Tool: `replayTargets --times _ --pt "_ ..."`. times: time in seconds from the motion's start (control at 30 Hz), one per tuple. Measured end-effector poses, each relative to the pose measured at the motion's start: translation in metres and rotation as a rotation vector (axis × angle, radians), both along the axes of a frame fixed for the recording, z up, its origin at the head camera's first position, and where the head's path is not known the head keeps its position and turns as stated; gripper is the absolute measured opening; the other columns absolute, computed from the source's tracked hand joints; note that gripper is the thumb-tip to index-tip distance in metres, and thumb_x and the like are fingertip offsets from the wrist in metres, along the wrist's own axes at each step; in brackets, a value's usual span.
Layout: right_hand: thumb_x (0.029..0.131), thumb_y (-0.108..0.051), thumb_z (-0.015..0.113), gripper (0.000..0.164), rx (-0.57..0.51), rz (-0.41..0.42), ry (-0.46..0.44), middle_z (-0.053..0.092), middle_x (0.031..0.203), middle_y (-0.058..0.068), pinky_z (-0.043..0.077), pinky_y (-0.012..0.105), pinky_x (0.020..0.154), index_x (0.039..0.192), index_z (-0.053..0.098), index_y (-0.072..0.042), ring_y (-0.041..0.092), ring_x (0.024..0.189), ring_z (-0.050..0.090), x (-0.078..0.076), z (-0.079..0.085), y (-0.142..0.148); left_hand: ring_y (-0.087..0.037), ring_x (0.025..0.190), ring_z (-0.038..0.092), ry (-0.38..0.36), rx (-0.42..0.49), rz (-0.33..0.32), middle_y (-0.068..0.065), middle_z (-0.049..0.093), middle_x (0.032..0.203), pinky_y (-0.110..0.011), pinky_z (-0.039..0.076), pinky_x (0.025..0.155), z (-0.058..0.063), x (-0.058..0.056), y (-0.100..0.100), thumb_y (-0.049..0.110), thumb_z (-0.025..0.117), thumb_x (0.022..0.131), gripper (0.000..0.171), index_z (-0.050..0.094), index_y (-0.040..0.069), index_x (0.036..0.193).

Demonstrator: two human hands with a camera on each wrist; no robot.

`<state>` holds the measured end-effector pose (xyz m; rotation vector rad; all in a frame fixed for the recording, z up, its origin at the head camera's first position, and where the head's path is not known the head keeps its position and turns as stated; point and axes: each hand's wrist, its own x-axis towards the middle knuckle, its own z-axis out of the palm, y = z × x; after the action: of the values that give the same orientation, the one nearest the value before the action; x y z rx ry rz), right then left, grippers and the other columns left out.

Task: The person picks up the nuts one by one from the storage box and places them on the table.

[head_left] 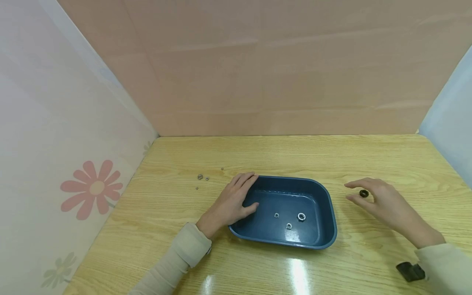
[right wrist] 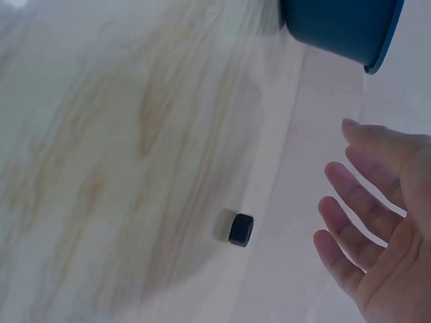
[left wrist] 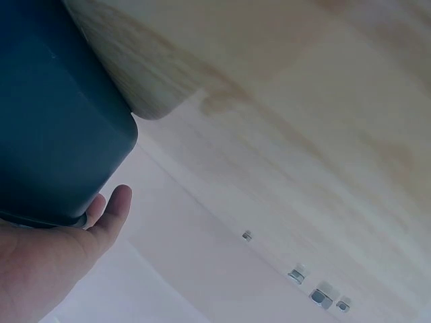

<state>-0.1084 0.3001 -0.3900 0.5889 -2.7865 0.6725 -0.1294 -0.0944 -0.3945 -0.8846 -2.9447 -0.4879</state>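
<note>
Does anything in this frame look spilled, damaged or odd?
Nothing looks spilled or damaged. Mildly odd: one black ring-shaped nut lies apart on the yellow wood-grain table, right of the dark blue plastic tray, while the three silver metal nuts sit inside it.

One tray (head_left: pixel 258 235), eight nuts (head_left: pixel 301 220)

- 2 bare hands: the left hand (head_left: pixel 233 201) and the right hand (head_left: pixel 389 203).
- Left sleeve (head_left: pixel 167 258): long, cream-beige cloth, lightly creased, ending in a broad cuff (head_left: pixel 191 244) of the same colour.
- Right sleeve (head_left: pixel 448 266): pale cream, soft and slightly blurred.
- Right wrist: a small, black, blocky item (head_left: pixel 410 271) beside the sleeve; its detail is unclear.
- Right fingers, close up: short nails.
</note>
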Motion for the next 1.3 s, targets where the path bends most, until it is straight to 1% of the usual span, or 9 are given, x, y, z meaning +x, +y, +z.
replayTargets --times 0.13,0.27,0.53,0.7,0.8,0.93,1.03,1.13,1.3 --pt "0.085 -0.017 0.078 0.032 0.009 0.010 0.045 0.072 0.111 0.016 0.052 0.045 0.074 0.114 0.071 -0.007 0.033 0.094 0.065 0.002 0.003 -0.007 -0.022 0.143 0.036 0.008 -0.004 -0.001 -0.004 0.036 0.158 -0.041 0.034 0.119 0.000 0.000 0.000 0.036 0.070 0.091 0.077 0.034 0.011 0.154" --pt "0.083 -0.017 0.079 0.032 0.013 0.016 0.084 0.073 0.110 0.013 0.050 0.030 0.066 0.113 0.072 -0.010 0.026 0.087 0.063 0.002 0.004 -0.012 -0.022 0.143 0.036 0.011 -0.011 -0.002 -0.004 0.036 0.158 -0.041 0.034 0.119 0.000 0.000 0.000 0.037 0.070 0.091 0.077 0.034 0.011 0.154" --pt "0.083 -0.017 0.079 0.032 -0.006 0.027 0.090 0.073 0.110 0.011 0.052 0.033 0.069 0.114 0.072 -0.012 0.029 0.093 0.065 0.004 0.007 -0.021 -0.022 0.143 0.036 0.002 -0.015 0.001 -0.004 0.036 0.158 -0.042 0.035 0.118 0.002 0.001 0.000 0.038 0.069 0.091 0.077 0.034 0.011 0.154" --pt "0.081 -0.015 0.081 0.033 -0.019 0.049 0.127 0.074 0.108 0.007 0.052 0.033 0.074 0.112 0.072 -0.013 0.029 0.097 0.065 0.004 0.010 -0.028 -0.022 0.143 0.036 -0.005 -0.018 0.005 -0.004 0.035 0.158 -0.042 0.034 0.118 0.003 0.001 0.001 0.037 0.069 0.091 0.077 0.033 0.012 0.154" --pt "0.077 -0.011 0.082 0.035 -0.038 0.073 0.172 0.074 0.106 0.004 0.048 0.027 0.080 0.110 0.073 -0.013 0.025 0.097 0.064 0.005 0.012 -0.033 -0.022 0.143 0.035 -0.011 -0.018 0.006 -0.004 0.035 0.158 -0.042 0.034 0.119 0.004 0.001 0.002 0.036 0.069 0.091 0.077 0.033 0.012 0.154" --pt "0.071 -0.006 0.085 0.039 -0.079 0.122 0.229 0.074 0.102 0.000 0.042 0.013 0.086 0.108 0.073 -0.013 0.010 0.098 0.061 0.005 0.014 -0.041 -0.022 0.143 0.035 -0.016 -0.023 0.009 -0.004 0.035 0.158 -0.041 0.033 0.119 0.005 0.001 0.002 0.036 0.069 0.091 0.077 0.034 0.012 0.154" --pt "0.071 -0.005 0.084 0.040 -0.106 0.155 0.222 0.073 0.103 -0.002 0.039 0.006 0.088 0.109 0.073 -0.014 0.002 0.100 0.059 0.006 0.015 -0.047 -0.021 0.143 0.035 -0.020 -0.026 0.011 -0.003 0.035 0.158 -0.040 0.033 0.120 0.005 0.002 0.002 0.037 0.069 0.091 0.077 0.033 0.012 0.154" --pt "0.074 -0.005 0.083 0.038 -0.107 0.174 0.205 0.073 0.105 -0.002 0.040 0.005 0.087 0.110 0.073 -0.014 0.004 0.100 0.059 0.009 0.018 -0.054 -0.021 0.143 0.035 -0.024 -0.024 0.014 -0.003 0.035 0.159 -0.040 0.033 0.120 0.005 0.003 0.002 0.037 0.069 0.091 0.076 0.033 0.012 0.154" --pt "0.073 -0.005 0.084 0.039 -0.101 0.193 0.197 0.072 0.108 -0.001 0.037 0.001 0.091 0.110 0.073 -0.013 0.014 0.100 0.062 0.012 0.021 -0.066 -0.021 0.143 0.035 -0.022 -0.025 0.017 -0.003 0.035 0.159 -0.041 0.033 0.119 0.005 0.005 0.002 0.037 0.069 0.092 0.076 0.033 0.012 0.154"
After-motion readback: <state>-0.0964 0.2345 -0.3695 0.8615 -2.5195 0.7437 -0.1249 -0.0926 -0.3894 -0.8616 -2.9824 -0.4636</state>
